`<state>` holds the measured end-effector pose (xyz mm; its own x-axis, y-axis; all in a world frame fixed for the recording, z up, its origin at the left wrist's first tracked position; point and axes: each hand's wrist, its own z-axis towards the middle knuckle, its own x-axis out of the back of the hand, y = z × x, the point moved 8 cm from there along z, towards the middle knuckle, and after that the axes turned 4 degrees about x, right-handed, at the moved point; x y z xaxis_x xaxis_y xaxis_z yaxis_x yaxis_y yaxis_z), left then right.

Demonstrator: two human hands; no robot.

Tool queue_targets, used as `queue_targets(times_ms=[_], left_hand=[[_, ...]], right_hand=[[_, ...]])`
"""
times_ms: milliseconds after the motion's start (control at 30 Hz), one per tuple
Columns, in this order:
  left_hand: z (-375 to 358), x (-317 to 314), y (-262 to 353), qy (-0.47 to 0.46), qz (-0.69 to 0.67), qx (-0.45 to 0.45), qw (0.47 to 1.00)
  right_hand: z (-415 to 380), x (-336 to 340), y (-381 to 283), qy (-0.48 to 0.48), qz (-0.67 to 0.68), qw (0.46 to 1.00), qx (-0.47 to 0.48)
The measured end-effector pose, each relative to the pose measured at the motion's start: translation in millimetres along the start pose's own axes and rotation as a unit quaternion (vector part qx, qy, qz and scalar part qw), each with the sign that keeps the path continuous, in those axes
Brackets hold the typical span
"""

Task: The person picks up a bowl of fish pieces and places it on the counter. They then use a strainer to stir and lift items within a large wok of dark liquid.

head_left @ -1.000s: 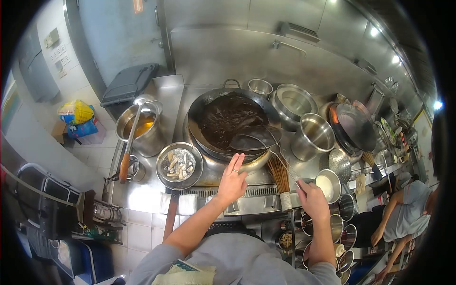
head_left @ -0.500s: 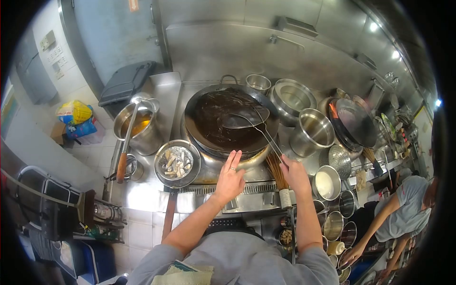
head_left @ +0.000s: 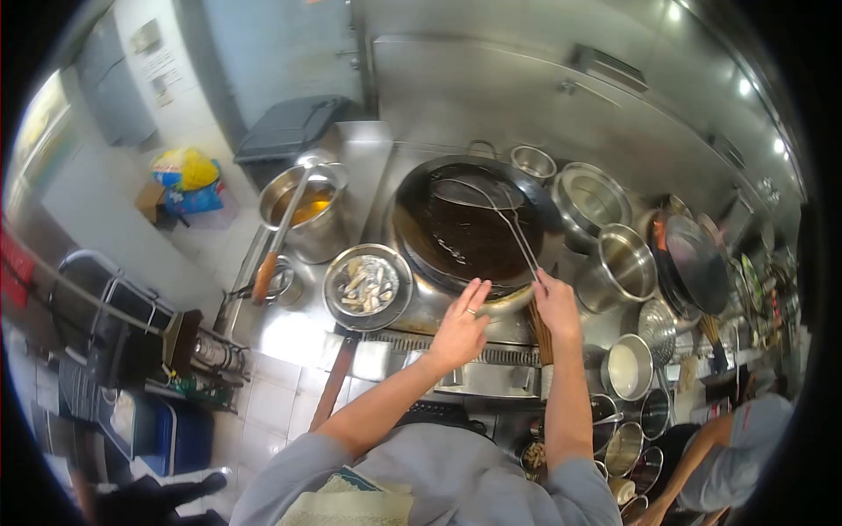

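My right hand (head_left: 558,305) is closed around the handle of a wire strainer (head_left: 478,195), whose mesh head lies over the far part of the dark liquid in a large wok (head_left: 465,241). At the near rim of the wok is my left hand (head_left: 460,330), its fingers apart and nothing held in it; a ring shows on one finger. Left of the wok sits a round strainer with a wooden handle (head_left: 333,377), holding pale, elongated pieces (head_left: 367,285). A bamboo brush (head_left: 539,337) stands beneath my right wrist.
A steel pot of amber liquid (head_left: 316,232) with a ladle is at the left. Right of the wok are steel pots (head_left: 616,267), a second wok (head_left: 697,263) and a bowl of white contents (head_left: 629,368). A co-worker in grey (head_left: 741,456) stands at the lower right.
The view has swung so the scene sits farther right. The strainer head has moved to the far left part of the wok. At the lower left, a dark shape has appeared.
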<state>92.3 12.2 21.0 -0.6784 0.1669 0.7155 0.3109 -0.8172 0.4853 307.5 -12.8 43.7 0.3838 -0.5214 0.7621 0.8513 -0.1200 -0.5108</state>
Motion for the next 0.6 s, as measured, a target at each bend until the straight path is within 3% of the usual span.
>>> queue_targets(times_ms=[233, 333, 600], left_hand=[[1.1, 6.6, 5.0, -0.01, 0.004, 0.008, 1.0], [0.3, 5.0, 3.2, -0.014, -0.005, 0.011, 1.0], [1.4, 1.6, -0.8, -0.009, -0.01, 0.016, 1.0]], right_hand=[[-35.9, 17.2, -11.2, -0.064, 0.021, 0.997, -0.042], [-58.5, 18.8, -6.7, -0.049, 0.039, 0.998, 0.005], [-109.1, 47.6, -32.6, -0.098, 0.044, 0.99, -0.093]])
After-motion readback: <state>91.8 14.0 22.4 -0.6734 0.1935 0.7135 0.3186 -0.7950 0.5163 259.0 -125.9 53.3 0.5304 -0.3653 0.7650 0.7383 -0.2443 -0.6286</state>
